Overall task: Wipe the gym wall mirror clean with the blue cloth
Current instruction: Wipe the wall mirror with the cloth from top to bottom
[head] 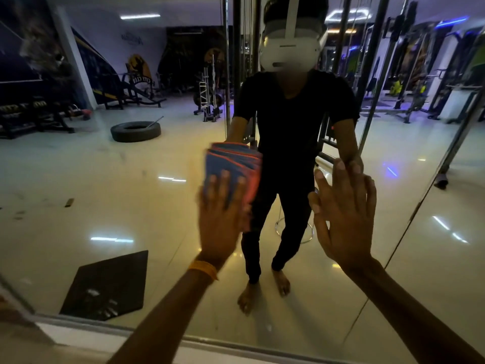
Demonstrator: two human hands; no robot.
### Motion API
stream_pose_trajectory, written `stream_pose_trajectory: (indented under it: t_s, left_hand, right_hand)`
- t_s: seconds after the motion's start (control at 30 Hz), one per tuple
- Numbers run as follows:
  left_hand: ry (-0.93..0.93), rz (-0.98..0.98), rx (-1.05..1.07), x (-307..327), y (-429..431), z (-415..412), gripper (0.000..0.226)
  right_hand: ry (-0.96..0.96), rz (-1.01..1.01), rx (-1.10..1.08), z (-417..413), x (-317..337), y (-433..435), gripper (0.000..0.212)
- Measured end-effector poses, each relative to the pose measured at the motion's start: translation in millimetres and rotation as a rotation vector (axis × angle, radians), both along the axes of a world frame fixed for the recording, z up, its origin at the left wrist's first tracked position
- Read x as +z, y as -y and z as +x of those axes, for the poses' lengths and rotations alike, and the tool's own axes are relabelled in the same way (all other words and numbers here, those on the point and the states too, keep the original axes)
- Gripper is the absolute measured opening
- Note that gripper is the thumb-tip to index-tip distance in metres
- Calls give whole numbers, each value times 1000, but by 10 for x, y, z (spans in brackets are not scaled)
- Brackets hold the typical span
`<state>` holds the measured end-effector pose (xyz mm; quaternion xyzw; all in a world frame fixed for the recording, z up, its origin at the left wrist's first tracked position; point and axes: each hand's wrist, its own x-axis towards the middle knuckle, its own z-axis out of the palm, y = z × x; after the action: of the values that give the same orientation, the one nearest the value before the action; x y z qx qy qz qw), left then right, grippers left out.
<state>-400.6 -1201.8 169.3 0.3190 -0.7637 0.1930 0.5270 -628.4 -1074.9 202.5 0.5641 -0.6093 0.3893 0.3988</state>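
The left hand (220,214), blurred, presses the folded blue cloth (233,164) flat against the wall mirror (105,179) with straight fingers, and most of the cloth shows above its fingertips. To its right, apart from the cloth, the right hand (343,214) lies on the glass with fingers straight and spread, holding nothing.

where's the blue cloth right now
In the head view the blue cloth is just left of centre, pressed against the mirror under the left hand. The right hand lies flat on the glass to its right.
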Motion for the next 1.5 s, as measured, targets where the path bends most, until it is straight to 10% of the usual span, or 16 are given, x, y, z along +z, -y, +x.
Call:
stream_pose_trajectory:
  t_s: [0.17,0.37,0.6,0.8,1.07,1.27,1.5]
  left_hand:
    - [-268,193,20,83,310,453,63]
    - [225,-97,-29,-635,-38,-82,82]
    - [-275,197,36,-388,549,831,61]
    - [205,-99,-81,-795,25,2,89]
    - [-182,139,-39,-574,323,430,59]
    - [229,-175,-128,-1043,120,75,84]
    - [-235,165,-18,-794,316,505,60]
  right_hand:
    - [36,-46,-66,177,-59,110,56]
    - [43,-20,-97,464,-210,260,58]
    - [57,-29,-127,492,-223,304,54]
    - [59,-52,-147,543,-235,310,59]
    - [60,-14,-125,574,-187,228,54]
    - [21,4,-103,464,-204,170,53]
    - [56,-31,-117,479,-255,241,54]
